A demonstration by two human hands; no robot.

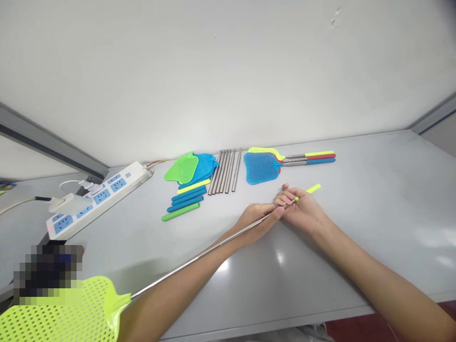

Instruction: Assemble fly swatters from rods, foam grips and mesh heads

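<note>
A yellow-green fly swatter [199, 257] with its metal rod drawn out long lies slantwise across my hands. Its perforated head is at the lower left, over my left forearm. My left hand [261, 221] is closed on the rod near the grip, thumb along the metal. My right hand [302, 209] has its palm turned up, fingers curled round the joint of rod and yellow grip [313, 188]. The grip's end sticks out beyond the right hand. Behind the hands lie swatters with blue [262, 168], yellow and red parts, their rods short.
Left of centre lie green [181, 168] and blue swatter heads, several coloured grip sleeves [187, 198] and several loose metal rods [224, 172]. A power strip [99, 199] with plugs and cables stands at the left. A wall panel [228, 85] closes off the table's back.
</note>
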